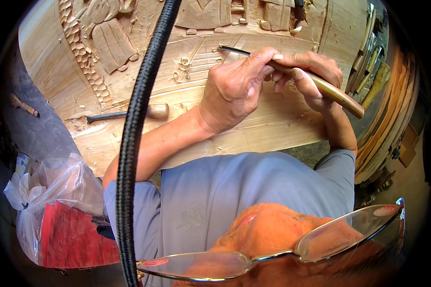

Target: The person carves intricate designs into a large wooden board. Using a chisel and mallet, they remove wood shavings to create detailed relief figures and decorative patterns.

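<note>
Both my hands grip one wood carving gouge (344, 99), held slantwise over a carved wooden panel (254, 122). My left hand (234, 88) is closed round the front of the tool, by the dark metal blade. The blade's tip touches or hovers just over shallow carved lines in the panel; which one I cannot tell. My right hand (316, 76) holds the wooden handle from behind, and the handle's end sticks out past it to the right. Curled wood shavings (183, 67) lie left of the tip.
Another gouge with a round wooden handle (157, 111) lies on the panel beside my left forearm. Several carving tools (368, 62) are lined up at the right edge. Left below are a clear plastic bag (76, 177) and a red object (74, 237). A black braided cable (138, 105) crosses the view.
</note>
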Motion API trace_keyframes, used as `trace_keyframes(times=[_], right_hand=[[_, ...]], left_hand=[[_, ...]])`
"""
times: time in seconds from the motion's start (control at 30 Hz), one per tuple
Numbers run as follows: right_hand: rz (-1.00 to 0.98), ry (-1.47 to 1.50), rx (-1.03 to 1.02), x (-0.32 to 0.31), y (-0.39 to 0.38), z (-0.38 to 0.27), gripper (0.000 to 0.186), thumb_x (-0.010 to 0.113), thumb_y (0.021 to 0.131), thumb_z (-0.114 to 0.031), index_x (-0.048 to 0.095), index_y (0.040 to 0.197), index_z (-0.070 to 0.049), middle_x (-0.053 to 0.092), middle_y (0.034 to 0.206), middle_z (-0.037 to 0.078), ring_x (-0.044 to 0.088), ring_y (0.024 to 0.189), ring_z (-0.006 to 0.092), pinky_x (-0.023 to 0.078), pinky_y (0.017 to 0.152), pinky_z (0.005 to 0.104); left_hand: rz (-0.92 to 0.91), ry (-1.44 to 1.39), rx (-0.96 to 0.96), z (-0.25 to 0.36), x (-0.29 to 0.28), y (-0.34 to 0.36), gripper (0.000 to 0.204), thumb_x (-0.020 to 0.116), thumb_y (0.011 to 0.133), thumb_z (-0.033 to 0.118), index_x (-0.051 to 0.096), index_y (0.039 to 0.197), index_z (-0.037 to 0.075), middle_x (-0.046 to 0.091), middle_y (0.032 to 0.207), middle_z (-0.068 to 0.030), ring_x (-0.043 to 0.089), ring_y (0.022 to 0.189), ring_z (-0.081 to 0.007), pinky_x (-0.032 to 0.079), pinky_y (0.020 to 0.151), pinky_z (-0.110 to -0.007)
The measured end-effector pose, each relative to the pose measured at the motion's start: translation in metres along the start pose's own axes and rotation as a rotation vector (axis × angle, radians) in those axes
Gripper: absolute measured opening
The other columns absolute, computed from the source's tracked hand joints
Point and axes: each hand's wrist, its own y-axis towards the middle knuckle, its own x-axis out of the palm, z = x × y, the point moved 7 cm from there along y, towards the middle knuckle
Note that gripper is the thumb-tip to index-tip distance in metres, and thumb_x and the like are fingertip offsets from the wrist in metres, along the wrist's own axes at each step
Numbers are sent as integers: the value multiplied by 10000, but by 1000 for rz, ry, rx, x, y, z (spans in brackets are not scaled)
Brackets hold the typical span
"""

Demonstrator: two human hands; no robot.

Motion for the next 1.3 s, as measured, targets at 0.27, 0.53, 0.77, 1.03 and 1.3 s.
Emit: trace_keyframes(times=[0.27, 0.53, 0.77, 1.03, 1.3], right_hand=[[2, -6, 4, 10, 11, 3, 286, 658, 943, -43, 797, 1191, -11, 815, 924, 128, 799, 801, 208, 633, 716, 332], [-36, -56, -105, -3, 4, -10, 304, 616, 912, 26, 785, 1165, 14, 813, 893, 133, 803, 740, 207, 645, 684, 340], [-8, -68, -102, -6, 1, -13, 293, 619, 911, 28, 787, 1150, 3, 809, 874, 113, 801, 726, 192, 641, 661, 326], [-12, -101, -70, -7, 5, -16, 269, 620, 927, 23, 779, 1142, -13, 804, 845, 107, 804, 722, 198, 642, 662, 327], [-7, -70, -47, -4, 3, -11, 276, 602, 937, 16, 782, 1146, 4, 816, 905, 138, 810, 743, 201, 646, 681, 331]], left_hand=[[68, -25, -61, -1, -9, -4, 281, 603, 1083, -44, 676, 1353, -19, 783, 852, -77, 725, 675, -115, 601, 591, -277], [4, 29, 32, 0, -1, -2, 298, 651, 1052, -34, 689, 1342, 20, 794, 881, -87, 760, 709, -156, 617, 611, -294], [-13, 40, 14, -4, 5, -1, 309, 676, 1043, -11, 690, 1349, 29, 803, 899, -80, 765, 718, -155, 623, 623, -291], [-9, 15, 2, 1, 4, 2, 349, 705, 1040, 18, 682, 1388, 14, 806, 893, -75, 756, 721, -136, 616, 640, -274], [-3, -45, -33, -3, 5, 2, 329, 715, 1039, 17, 691, 1364, -26, 800, 855, -83, 742, 715, -107, 610, 646, -261]])
